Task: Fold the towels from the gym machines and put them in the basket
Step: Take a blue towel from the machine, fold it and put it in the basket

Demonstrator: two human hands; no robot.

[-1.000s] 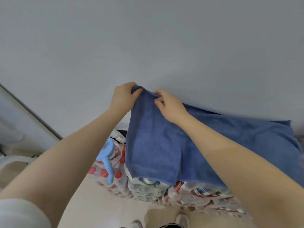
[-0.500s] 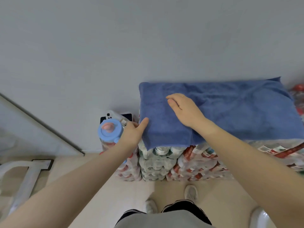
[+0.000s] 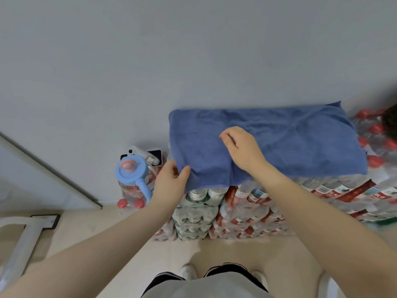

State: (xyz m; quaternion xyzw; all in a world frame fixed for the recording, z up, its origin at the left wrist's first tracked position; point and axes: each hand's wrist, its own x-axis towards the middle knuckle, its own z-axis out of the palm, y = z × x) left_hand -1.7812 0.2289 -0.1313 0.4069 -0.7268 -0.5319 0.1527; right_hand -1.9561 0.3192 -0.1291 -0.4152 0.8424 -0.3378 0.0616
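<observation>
Towel (image 3: 290,145): spread on bottle packs (image 3: 247,211) for folding; left hand (image 3: 170,183) pinches its near-left corner, right hand (image 3: 242,147), fingers loosely curled, rests on top.

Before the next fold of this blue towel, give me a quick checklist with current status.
1. Towel lying flat on the bottle packs: ok, a few creases.
2. Left hand on the towel's near left corner: ok, thumb on the cloth.
3. Right hand on the towel's middle: ok, fingers curled, pinch unclear.
4. Near left edge supported: not ok, it overhangs the packs.
5. Blue-lidded jug apart from the towel: ok.
6. Basket within reach: cannot tell, not in view.
</observation>
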